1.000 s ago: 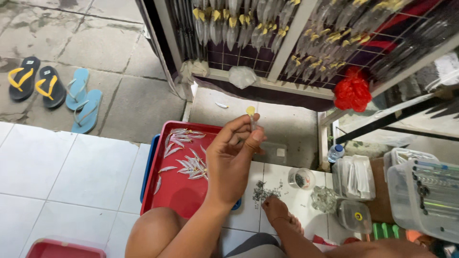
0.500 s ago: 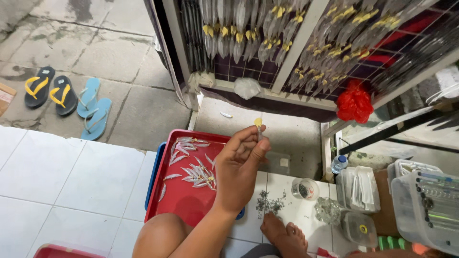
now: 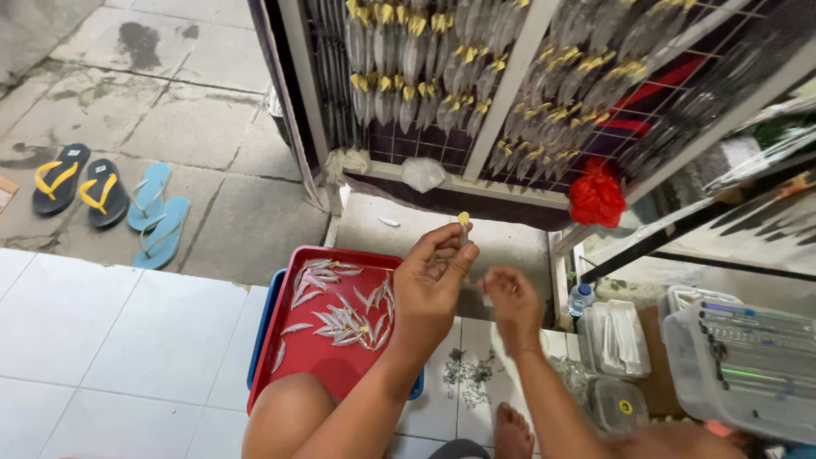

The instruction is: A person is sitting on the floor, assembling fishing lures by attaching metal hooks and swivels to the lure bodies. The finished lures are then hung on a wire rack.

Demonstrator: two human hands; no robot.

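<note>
Between your left fingertips, the small tag (image 3: 463, 218) is yellow. Below your hands sits a red tray (image 3: 340, 367) on a blue one (image 3: 254, 364), scattered with silver fish-shaped lures (image 3: 340, 314). On the white rack (image 3: 510, 93) hang more silver lures with yellow tops (image 3: 408, 51). You see a red plastic bag (image 3: 597, 195), black-and-yellow flip-flops (image 3: 78, 180), pale blue flip-flops (image 3: 157, 212), white floor tiles (image 3: 110, 340) and grey stained concrete (image 3: 153, 76).

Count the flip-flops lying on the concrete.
4. Two black flip-flops with yellow straps lie side by side at far left; two light blue flip-flops lie just right of them, close to the white tiles. More could sit outside the frame.
</note>
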